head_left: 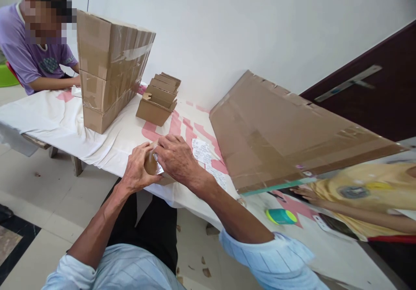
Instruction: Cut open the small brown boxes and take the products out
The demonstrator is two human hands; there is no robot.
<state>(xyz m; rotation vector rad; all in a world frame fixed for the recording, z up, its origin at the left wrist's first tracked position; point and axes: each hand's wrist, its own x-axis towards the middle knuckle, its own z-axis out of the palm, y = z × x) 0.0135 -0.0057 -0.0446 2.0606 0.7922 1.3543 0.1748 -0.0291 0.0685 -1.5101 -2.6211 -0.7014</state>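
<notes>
Between my hands, at the table's front edge, is a small brown cardboard box (167, 179). My left hand (138, 167) grips its left side, thumb along the near edge. My right hand (177, 153) is closed over its top and right side with curled fingers, which hide much of the box. A shiny whitish patch (159, 167), perhaps a label or tape, shows on the box under the right fingers. Sheets of printed labels (202, 150) lie on the cloth just right of my right hand.
Several taped cartons (94, 60) stand stacked at the left. Beyond my hands sit open small boxes (156, 110) in a row. A large cardboard panel (276, 138) leans at the right. Co-workers sit at both sides; a teal-and-yellow cup-like object (281, 216) lies near the right one.
</notes>
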